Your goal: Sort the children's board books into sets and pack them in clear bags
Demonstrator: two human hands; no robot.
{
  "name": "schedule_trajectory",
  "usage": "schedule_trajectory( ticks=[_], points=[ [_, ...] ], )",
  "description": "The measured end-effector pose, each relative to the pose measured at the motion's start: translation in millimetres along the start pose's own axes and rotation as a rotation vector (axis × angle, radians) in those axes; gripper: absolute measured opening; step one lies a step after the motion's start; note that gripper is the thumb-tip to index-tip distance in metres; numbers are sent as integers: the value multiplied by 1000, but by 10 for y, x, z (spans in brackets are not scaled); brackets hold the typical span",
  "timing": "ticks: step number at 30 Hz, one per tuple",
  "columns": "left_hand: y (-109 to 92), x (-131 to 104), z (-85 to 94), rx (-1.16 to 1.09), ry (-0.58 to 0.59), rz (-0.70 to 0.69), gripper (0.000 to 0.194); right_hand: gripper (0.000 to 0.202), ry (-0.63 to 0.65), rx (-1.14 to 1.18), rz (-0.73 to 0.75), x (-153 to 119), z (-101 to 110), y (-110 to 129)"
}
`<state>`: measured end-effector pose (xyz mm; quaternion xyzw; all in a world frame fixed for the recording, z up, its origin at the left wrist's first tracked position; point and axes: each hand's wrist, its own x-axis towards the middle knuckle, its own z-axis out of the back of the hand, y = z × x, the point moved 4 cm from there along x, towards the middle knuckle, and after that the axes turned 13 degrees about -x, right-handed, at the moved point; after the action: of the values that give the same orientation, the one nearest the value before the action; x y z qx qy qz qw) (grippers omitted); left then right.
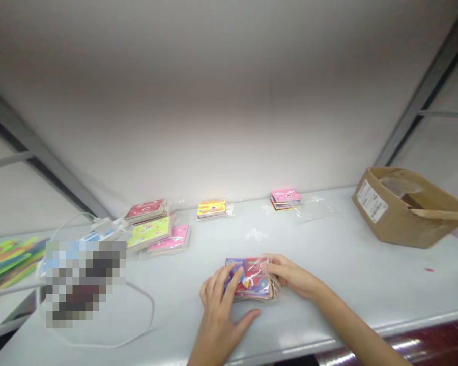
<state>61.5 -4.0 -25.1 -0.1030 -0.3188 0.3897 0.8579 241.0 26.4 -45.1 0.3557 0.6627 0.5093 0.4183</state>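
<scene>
A stack of small printed cards (252, 290) in a clear plastic bag lies near the front of the table, its top card blue and red. My left hand (219, 310) rests against its left side, fingers spread over the edge and thumb held away from it. At the right end, my right hand (286, 274) grips the bagged stack, thumb on top and the other fingers behind, partly hidden. Loose clear plastic bunches up by that hand.
Several bagged card stacks lie farther back: red (147, 209), lime green (150, 231), pink (175, 238), yellow (211, 208) and another pink one (286, 198). An open cardboard box (400, 223) stands right. At left are a white cable (152, 310) and colourful strips (11, 264).
</scene>
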Motion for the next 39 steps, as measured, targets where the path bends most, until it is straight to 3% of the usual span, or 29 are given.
schedule_trajectory(
  ticks=[6, 10, 17, 21, 26, 31, 39],
  points=[
    [-14, 9, -39, 26, -47, -87, 71, 44, 88, 18, -11, -34, -68, 51],
    [33, 37, -82, 24, 29, -70, 69, 45, 86, 104, -19, -65, -74, 67],
    [203, 75, -44, 29, -69, -6, 69, 78, 36, 229, -4, -84, -4, 64],
    [340, 168, 9, 5, -135, 53, 63, 70, -34, 229, 21, -100, 59, 93],
    [664, 401, 57, 1, -205, 95, 53, 55, -23, 172, 19, -104, 87, 91],
    [987, 692, 75, -9, -172, 86, 52, 51, -12, 150, 19, -84, 101, 67],
    [1251, 952, -32, 30, -84, 105, 48, 45, -114, 153, 5, -112, 164, 111]
  ],
)
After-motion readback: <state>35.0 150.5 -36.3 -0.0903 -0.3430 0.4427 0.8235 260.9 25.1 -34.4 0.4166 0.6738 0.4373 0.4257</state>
